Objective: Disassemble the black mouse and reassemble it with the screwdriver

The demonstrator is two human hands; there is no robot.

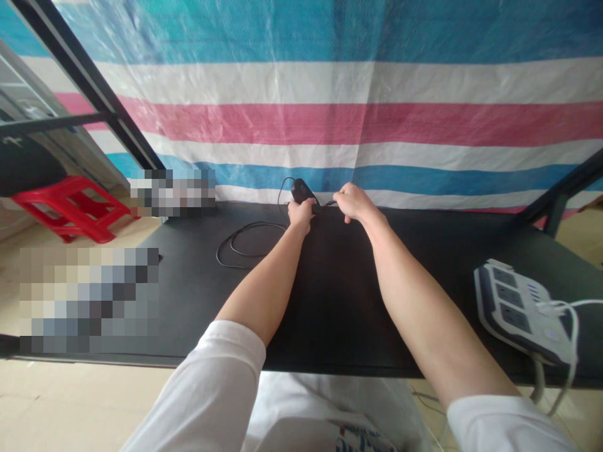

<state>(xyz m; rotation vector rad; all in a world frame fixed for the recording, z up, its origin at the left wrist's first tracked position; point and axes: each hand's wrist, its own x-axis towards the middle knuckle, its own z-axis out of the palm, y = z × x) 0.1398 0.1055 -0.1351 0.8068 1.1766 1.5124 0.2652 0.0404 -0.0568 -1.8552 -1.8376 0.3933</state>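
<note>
The left hand (301, 216) is clamped on the near end of a small, rounded black plastic device shaped like a computer mouse (302, 189), tilted up near the far edge of the black flat-topped table (339, 301), before the blue, white and red striped plastic sheeting (282, 122). Gripping it low leaves the upper casing uncovered and seems apt to brace it against a sideways pull. The right hand (352, 199), just beside it, has thumb and fingers pinched together on a short, thin dark strand (331, 203) that reaches toward the device (whether the two are joined, I cannot tell). A small pinch probably suits something so slim, while the bulkier device calls for a fuller grasp.

The thin black cable (245, 226) bows out beside the device's upper end and lies in loose loops left of the left forearm; that slack likely lets the device tilt without being tugged. Well apart, on the table's right side, sits a boxy white and navy power strip (522, 314) with a white cable (574, 339) that drops past the near edge, perhaps put there to be out of the arms' way
</note>
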